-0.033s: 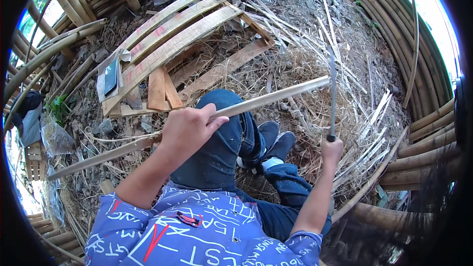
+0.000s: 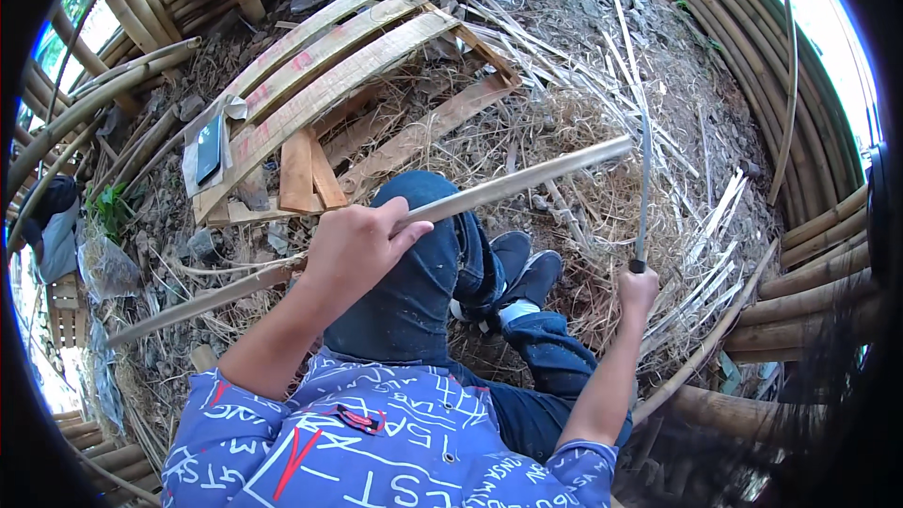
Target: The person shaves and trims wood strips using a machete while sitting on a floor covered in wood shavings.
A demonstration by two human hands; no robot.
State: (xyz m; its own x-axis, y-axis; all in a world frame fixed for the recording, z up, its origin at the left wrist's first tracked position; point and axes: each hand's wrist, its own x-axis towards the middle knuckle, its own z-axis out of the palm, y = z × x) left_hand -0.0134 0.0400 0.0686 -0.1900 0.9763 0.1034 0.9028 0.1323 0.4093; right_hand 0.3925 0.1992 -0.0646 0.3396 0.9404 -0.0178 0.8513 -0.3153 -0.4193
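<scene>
My left hand (image 2: 362,235) is closed around the middle of a long, flat bamboo strip (image 2: 536,176), above my bent knee. The strip slants from low on the left up to its far end on the right. In my right hand (image 2: 639,290) is the dark handle of a long, thin-bladed knife (image 2: 645,169). Its blade points away from me and stands just beyond the strip's right end, near it; whether they touch I cannot tell. Fine pale shavings (image 2: 602,198) lie on the ground under the blade.
A slatted wooden pallet (image 2: 310,85) lies ahead to the left, with a dark phone (image 2: 210,149) on its near corner. Split bamboo strips (image 2: 720,216) lie to the right. Bamboo pole walls (image 2: 818,273) curve around the space. My dark shoes (image 2: 538,275) rest on the littered ground.
My right hand has shifted slightly to the right with the knife, and the blade tilts a little more. The strip has moved slightly right in my left hand.
</scene>
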